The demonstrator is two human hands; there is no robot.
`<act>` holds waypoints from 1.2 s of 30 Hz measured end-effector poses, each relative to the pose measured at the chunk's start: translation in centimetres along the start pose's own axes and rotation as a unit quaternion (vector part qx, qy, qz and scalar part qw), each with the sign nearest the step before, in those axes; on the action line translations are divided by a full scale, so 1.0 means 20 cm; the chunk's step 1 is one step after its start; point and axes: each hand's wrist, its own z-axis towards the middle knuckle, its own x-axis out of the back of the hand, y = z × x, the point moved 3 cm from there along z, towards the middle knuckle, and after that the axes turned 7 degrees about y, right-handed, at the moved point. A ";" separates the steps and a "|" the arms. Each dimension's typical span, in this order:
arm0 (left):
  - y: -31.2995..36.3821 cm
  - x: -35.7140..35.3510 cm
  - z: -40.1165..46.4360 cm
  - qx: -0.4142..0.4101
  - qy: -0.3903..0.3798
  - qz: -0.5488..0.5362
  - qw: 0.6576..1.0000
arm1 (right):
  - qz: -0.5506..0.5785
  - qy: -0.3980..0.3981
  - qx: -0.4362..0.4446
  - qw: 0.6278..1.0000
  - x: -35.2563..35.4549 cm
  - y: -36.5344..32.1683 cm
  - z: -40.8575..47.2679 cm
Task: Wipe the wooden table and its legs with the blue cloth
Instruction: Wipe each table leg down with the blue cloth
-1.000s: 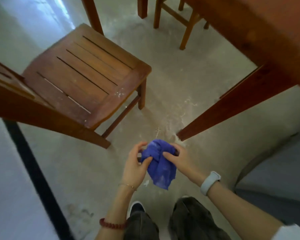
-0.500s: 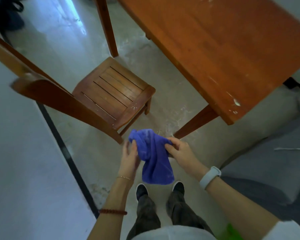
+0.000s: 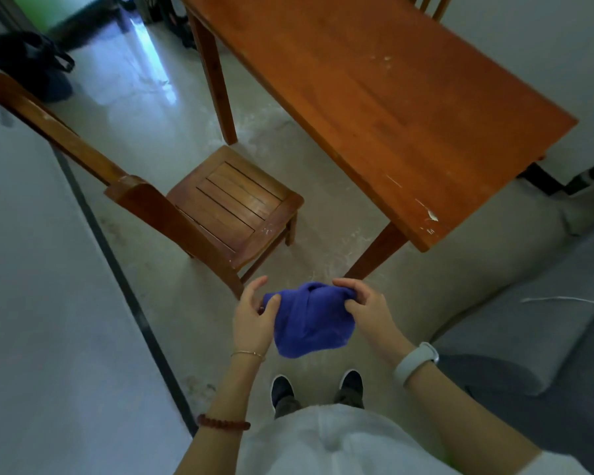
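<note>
Both hands grasp the blue cloth (image 3: 311, 320): the left hand (image 3: 254, 317) pinches its left edge between thumb and fingers, and the right hand (image 3: 366, 311) has its fingers curled into the bunched right corner. It hangs in the air between them, above the floor and short of the table's near corner, touching no wood.

One wooden table (image 3: 374, 90) fills the upper right, with pale scuffs and specks along its near edge and at that corner. Two of its legs show, a far one (image 3: 216, 77) and the near one (image 3: 378, 250) just beyond the hands. One chair (image 3: 227, 207) stands beside the table's left edge, and the back of a second (image 3: 426, 5) peeks over the far edge.

To my eye she is folding or spreading the cloth. A flat pad with a clean face outward would serve best, starting at the scuffed near corner and working along the grain before going down the legs.
</note>
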 end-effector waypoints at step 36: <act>0.42 -0.04 -0.02 -0.136 -0.139 0.079 0.978 | 0.098 -0.049 0.061 0.992 0.13 -0.17 0.06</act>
